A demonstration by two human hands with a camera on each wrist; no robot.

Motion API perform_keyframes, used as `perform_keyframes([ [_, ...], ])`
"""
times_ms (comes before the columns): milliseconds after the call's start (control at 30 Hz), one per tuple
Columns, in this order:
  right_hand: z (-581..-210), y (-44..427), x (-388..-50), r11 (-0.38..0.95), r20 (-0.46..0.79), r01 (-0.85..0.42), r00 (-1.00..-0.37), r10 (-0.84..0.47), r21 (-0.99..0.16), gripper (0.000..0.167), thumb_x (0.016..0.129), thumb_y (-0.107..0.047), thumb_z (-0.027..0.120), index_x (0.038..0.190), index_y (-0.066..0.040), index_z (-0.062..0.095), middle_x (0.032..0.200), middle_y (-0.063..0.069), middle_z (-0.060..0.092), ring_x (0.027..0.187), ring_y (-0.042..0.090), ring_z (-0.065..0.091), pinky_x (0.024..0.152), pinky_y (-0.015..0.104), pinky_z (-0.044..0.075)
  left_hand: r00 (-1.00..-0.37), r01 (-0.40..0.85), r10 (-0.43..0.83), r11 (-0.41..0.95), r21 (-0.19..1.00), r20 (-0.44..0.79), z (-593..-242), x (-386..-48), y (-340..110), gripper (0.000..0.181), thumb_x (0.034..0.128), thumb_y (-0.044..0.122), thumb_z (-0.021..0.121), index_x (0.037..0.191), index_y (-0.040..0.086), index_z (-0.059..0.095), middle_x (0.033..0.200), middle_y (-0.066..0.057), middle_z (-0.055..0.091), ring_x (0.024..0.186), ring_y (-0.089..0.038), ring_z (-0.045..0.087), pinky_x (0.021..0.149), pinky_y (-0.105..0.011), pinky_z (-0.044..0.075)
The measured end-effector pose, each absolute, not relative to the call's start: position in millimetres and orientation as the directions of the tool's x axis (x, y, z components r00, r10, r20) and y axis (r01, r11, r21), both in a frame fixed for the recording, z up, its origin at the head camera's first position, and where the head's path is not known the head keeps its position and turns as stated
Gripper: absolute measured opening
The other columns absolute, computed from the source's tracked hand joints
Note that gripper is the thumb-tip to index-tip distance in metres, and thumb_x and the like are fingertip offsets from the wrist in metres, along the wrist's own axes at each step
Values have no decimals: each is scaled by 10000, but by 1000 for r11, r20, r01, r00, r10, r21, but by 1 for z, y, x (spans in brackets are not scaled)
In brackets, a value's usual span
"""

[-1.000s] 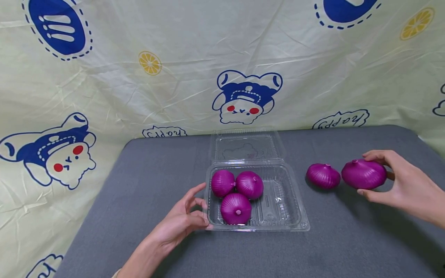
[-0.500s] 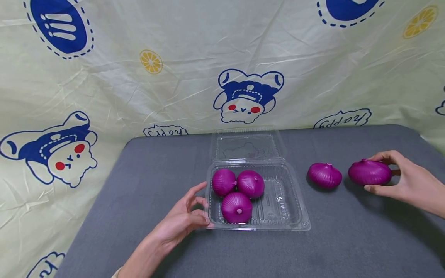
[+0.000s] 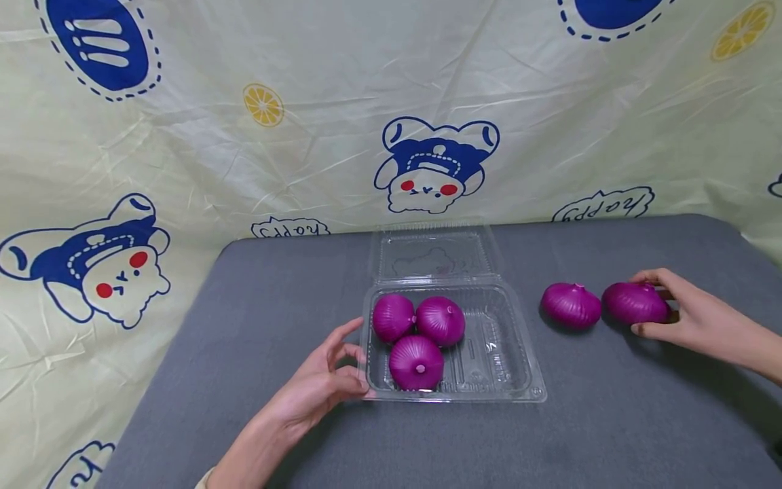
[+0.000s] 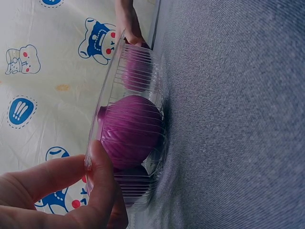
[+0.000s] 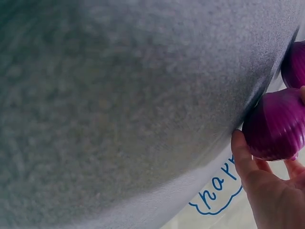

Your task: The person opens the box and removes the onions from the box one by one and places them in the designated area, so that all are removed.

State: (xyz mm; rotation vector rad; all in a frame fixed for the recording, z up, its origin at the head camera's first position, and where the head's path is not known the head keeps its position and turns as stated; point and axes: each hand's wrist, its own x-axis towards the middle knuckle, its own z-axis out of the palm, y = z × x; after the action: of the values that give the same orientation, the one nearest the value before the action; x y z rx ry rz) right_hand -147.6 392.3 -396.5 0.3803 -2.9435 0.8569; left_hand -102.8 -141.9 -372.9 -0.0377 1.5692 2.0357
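Purple onions (image 3: 417, 365), three sitting in a clear plastic tub (image 3: 491, 353)
Left hand (image 3: 318, 387) has the tub's left rim pinched, lid (image 3: 434, 251) lying back behind the tub. Right hand (image 3: 687, 314) is wrapped round the outer onion (image 3: 632, 303), right of the tub, with the inner onion (image 3: 571, 305) just beside it, nearer the tub.

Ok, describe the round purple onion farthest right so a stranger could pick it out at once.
On the grey cloth-covered table, look right of the open, clear plastic container. There, two round purple onions are side by side. Yours is the rightmost purple onion, the only onion held in the fingers of the bare right hand.
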Motion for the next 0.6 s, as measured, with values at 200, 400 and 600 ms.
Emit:
perform_keyframes([
  [200,-396,390,-149,795,120,-274,-961,-249,-542,716,710,-127,883,1266,8,453,1175,200,483,868,-116,426,613,158,492,-842,-444,409,-153,883,-353,-372,-103,-142,886,790,-171,593,1520,233,293,1071,-126,426,709,-196,603,814,-415,560],
  [400,-397,390,-150,781,98,-269,-961,-260,-564,768,698,-60,874,1288,44,392,1207,225,466,891,-156,406,612,175,487,-841,-446,408,-153,882,-355,-372,-102,-142,889,790,-176,593,1520,234,293,1065,-125,429,708,-195,604,812,-416,561],
  [600,-399,390,-148,794,87,-250,-966,-243,-554,838,701,-104,884,1336,44,358,1252,247,449,906,-181,359,614,169,478,-840,-450,409,-156,879,-357,-372,-103,-142,887,794,-174,591,1520,239,294,1062,-122,434,702,-196,605,815,-413,559],
])
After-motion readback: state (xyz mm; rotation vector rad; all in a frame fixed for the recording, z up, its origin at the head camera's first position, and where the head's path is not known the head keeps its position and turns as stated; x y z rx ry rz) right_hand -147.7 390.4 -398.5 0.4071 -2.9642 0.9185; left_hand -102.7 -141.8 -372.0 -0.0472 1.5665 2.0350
